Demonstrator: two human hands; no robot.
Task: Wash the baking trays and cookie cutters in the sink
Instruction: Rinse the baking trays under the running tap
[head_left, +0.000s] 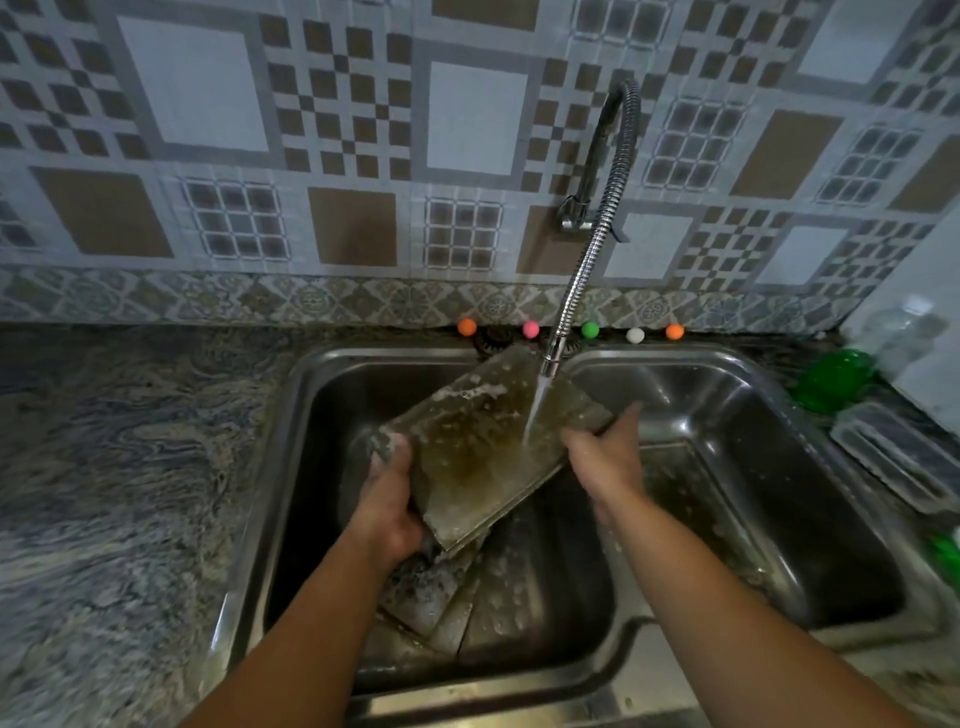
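Note:
A rectangular metal baking tray (483, 447), stained brown and flecked with soap suds, is held tilted over the left basin of a double steel sink (311, 395). My left hand (389, 493) grips its left edge. My right hand (608, 452) holds its right corner. Water runs from the flexible tap (587, 280) onto the tray's right side. Below it, more soapy trays (457, 597) lie stacked on the floor of the left basin. No cookie cutters can be made out.
The right basin (753, 467) holds a little foamy water. Several small coloured balls (530, 329) line the back ledge. A green object (831, 379), a clear bottle (904, 332) and a clear plastic container (893, 457) stand on the right. Marbled counter (114, 467) lies left.

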